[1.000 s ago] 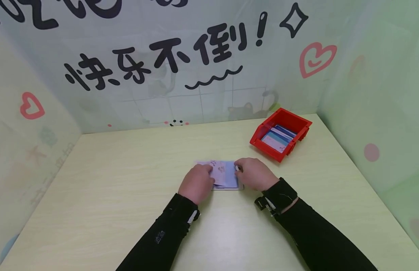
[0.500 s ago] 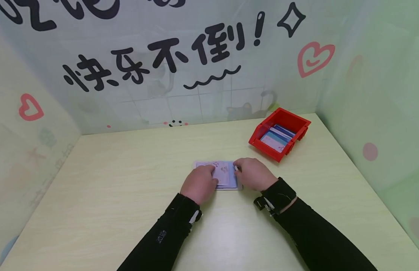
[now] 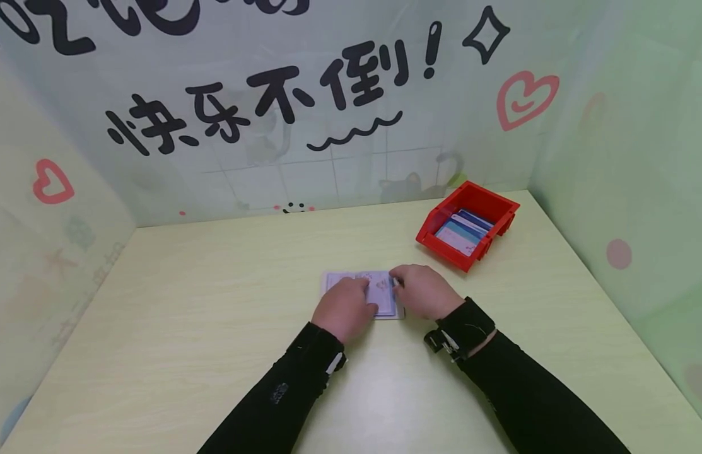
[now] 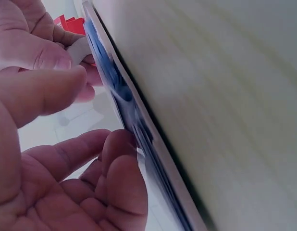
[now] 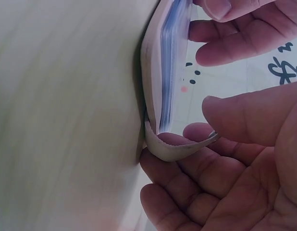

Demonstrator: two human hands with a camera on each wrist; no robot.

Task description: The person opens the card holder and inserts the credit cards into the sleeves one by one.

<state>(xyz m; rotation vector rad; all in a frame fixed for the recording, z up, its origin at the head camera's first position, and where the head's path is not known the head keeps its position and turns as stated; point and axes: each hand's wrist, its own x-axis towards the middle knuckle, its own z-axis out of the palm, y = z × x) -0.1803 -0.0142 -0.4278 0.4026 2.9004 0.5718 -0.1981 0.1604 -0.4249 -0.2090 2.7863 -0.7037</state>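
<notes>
A pale purple card booklet [image 3: 383, 298] with a snap strap lies on the table in front of me. Fingertips of my left hand [image 3: 344, 309] touch its upper face, on a pinkish printed leaf; the left wrist view shows the thumb standing apart from the pages. At the right end, my right hand [image 3: 423, 291] pinches the light strap [image 5: 170, 150], which curves up from the cover. Several thin bluish sleeves [image 5: 171, 67] are stacked inside the cover, as the right wrist view shows. My left hand hides part of the booklet in the head view.
At the back right of the wooden table [image 3: 214, 353] stands a red plastic bin [image 3: 487, 198] with several blue and pink cards [image 3: 458, 238] in it. Printed cloth walls [image 3: 260, 176] enclose the table at the back and both sides.
My left hand has slid to the right across the booklet, and the pinkish leaf has shifted right with it, covering the bluish area. My right hand stays at the strap.
</notes>
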